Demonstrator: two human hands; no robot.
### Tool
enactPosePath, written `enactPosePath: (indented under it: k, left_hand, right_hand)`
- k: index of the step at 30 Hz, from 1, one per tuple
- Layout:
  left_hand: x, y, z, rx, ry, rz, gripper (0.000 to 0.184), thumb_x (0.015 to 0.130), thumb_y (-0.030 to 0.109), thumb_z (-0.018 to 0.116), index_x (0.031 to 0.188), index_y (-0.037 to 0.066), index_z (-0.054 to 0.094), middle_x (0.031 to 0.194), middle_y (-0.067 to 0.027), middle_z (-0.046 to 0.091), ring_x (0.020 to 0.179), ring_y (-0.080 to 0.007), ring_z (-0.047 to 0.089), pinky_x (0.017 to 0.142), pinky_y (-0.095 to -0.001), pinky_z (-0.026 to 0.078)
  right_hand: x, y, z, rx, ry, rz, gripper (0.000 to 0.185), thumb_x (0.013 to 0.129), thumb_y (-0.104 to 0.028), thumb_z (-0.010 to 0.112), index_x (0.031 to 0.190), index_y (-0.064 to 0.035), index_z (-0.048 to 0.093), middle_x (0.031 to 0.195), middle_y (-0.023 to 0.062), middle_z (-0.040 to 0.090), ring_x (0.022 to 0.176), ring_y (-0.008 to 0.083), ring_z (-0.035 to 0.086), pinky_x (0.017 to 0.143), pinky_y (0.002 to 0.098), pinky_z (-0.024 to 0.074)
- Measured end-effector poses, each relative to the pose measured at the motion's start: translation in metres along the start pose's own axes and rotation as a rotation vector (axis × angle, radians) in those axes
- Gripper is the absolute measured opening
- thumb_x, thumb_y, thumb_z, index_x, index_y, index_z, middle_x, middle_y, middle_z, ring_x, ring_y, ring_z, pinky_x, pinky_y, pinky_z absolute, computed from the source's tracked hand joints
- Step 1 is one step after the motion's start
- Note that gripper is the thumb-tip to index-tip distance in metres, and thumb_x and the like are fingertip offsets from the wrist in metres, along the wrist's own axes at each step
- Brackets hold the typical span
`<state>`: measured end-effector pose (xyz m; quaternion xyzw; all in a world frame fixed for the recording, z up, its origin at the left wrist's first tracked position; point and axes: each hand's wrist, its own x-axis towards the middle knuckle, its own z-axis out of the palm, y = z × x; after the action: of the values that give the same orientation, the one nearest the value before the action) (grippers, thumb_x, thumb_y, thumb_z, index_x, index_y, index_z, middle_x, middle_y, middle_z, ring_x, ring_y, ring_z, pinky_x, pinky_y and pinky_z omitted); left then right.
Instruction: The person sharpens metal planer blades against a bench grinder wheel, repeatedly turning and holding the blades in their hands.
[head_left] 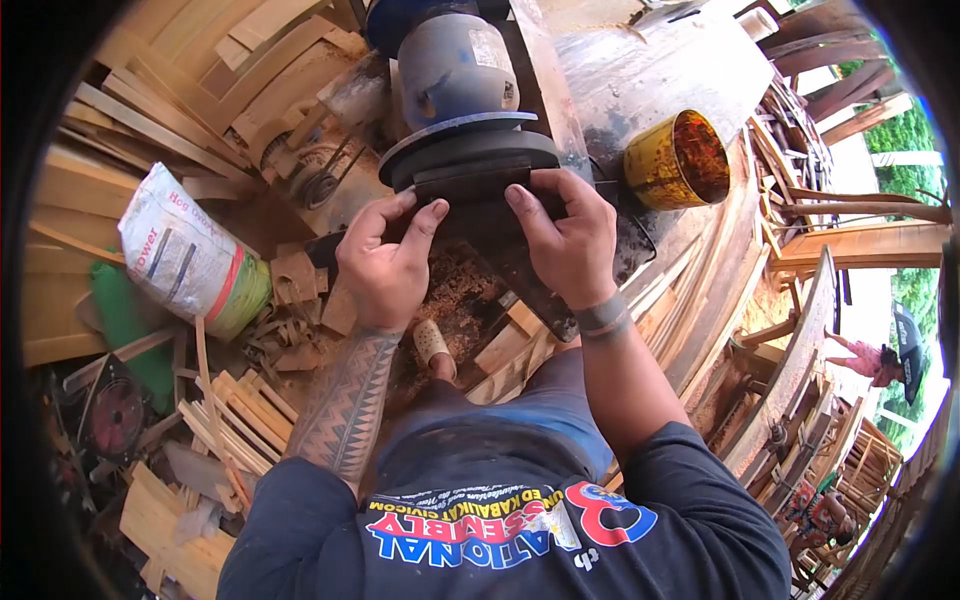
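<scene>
Between my two hands a dark, flat, straight-edged plate is held level against the near side of a grinding wheel. My left hand pinches its left end, thumb on the near side and fingers curled behind. At the other end my right hand grips it the same way. The wheel belongs to a bench grinder with a dusty blue motor housing. Whether the plate's far edge touches the wheel is hard to make out. Below the hands, a dark support is partly hidden.
A yellow stained can stands right of the grinder on the bench. To the left are a printed sack, a pulley and stacked wood. Shavings cover the floor near my foot. Other people are far right.
</scene>
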<state>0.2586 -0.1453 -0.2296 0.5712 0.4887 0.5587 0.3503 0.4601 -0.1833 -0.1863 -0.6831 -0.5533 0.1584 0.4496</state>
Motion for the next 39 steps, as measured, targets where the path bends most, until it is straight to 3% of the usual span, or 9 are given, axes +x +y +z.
enactPosePath:
  k: [3, 16, 19, 25, 26, 29, 33, 39]
  left_hand:
    - [0.002, 0.001, 0.002, 0.043, 0.027, 0.047, 0.027, 0.089, 0.012, 0.094, 0.101, -0.006, 0.078, 0.097, -0.0114, 0.080, 0.084, -0.0139, 0.073, 0.080, -0.0301, 0.060]
    - [-0.003, -0.003, 0.015, -0.012, 0.026, -0.088, 0.029, 0.090, 0.013, 0.094, 0.103, -0.006, 0.078, 0.094, -0.0073, 0.080, 0.085, -0.0110, 0.071, 0.080, -0.0280, 0.059]
    - [-0.003, 0.001, 0.022, -0.009, 0.027, -0.089, 0.028, 0.090, 0.014, 0.094, 0.102, -0.006, 0.078, 0.095, -0.0074, 0.080, 0.085, -0.0111, 0.072, 0.080, -0.0282, 0.059]
    - [-0.006, 0.002, 0.036, -0.031, 0.016, -0.139, 0.029, 0.090, 0.016, 0.094, 0.102, -0.005, 0.078, 0.093, -0.0095, 0.081, 0.083, -0.0116, 0.072, 0.080, -0.0291, 0.059]
    - [-0.006, 0.002, 0.039, -0.029, 0.012, -0.132, 0.030, 0.090, 0.017, 0.094, 0.102, -0.005, 0.078, 0.093, -0.0098, 0.081, 0.083, -0.0116, 0.072, 0.079, -0.0294, 0.059]
    - [-0.008, 0.004, 0.050, -0.035, 0.009, -0.124, 0.029, 0.090, 0.017, 0.094, 0.101, -0.005, 0.078, 0.091, -0.0104, 0.081, 0.082, -0.0121, 0.073, 0.078, -0.0302, 0.060]
    - [-0.010, 0.001, 0.057, -0.043, -0.007, -0.108, 0.028, 0.090, 0.015, 0.094, 0.101, -0.006, 0.078, 0.093, -0.0110, 0.082, 0.083, -0.0123, 0.074, 0.078, -0.0301, 0.060]
    - [-0.008, 0.009, 0.051, -0.005, 0.004, -0.085, 0.028, 0.090, 0.014, 0.094, 0.101, -0.006, 0.078, 0.094, -0.0116, 0.082, 0.084, -0.0123, 0.074, 0.078, -0.0299, 0.060]
  right_hand:
    - [0.002, 0.007, 0.004, 0.017, 0.006, -0.027, 0.028, 0.093, -0.026, 0.085, 0.102, -0.0002, 0.076, 0.093, 0.0172, 0.076, 0.085, 0.0347, 0.075, 0.077, 0.0413, 0.0579]
    - [0.008, 0.019, 0.002, 0.009, 0.029, -0.096, 0.024, 0.093, -0.022, 0.084, 0.099, -0.0005, 0.075, 0.090, 0.0174, 0.074, 0.081, 0.0360, 0.072, 0.074, 0.0429, 0.0566]
    - [0.010, 0.021, -0.004, -0.035, 0.038, -0.088, 0.027, 0.093, -0.021, 0.088, 0.103, 0.0014, 0.078, 0.086, 0.0174, 0.077, 0.074, 0.0241, 0.075, 0.071, 0.0344, 0.0574]
    - [0.013, 0.029, -0.015, -0.020, 0.042, -0.055, 0.025, 0.093, -0.019, 0.088, 0.104, 0.0019, 0.079, 0.081, 0.0128, 0.075, 0.069, 0.0149, 0.068, 0.069, 0.0307, 0.0551]
    - [0.013, 0.026, -0.018, 0.001, 0.016, 0.023, 0.027, 0.092, -0.022, 0.086, 0.102, 0.0016, 0.078, 0.094, 0.0194, 0.078, 0.080, 0.0335, 0.076, 0.075, 0.0392, 0.0590]
    - [0.014, 0.028, -0.024, 0.022, 0.005, 0.136, 0.027, 0.092, -0.021, 0.086, 0.103, 0.0019, 0.078, 0.091, 0.0191, 0.077, 0.078, 0.0311, 0.076, 0.075, 0.0380, 0.0587]
    - [0.015, 0.033, -0.027, -0.057, 0.062, 0.025, 0.026, 0.093, -0.020, 0.086, 0.104, 0.0022, 0.079, 0.089, 0.0190, 0.077, 0.074, 0.0272, 0.075, 0.072, 0.0361, 0.0584]
    - [0.015, 0.027, -0.025, -0.025, 0.002, 0.074, 0.026, 0.093, -0.019, 0.086, 0.106, 0.0020, 0.078, 0.093, 0.0195, 0.077, 0.077, 0.0291, 0.076, 0.075, 0.0371, 0.0589]
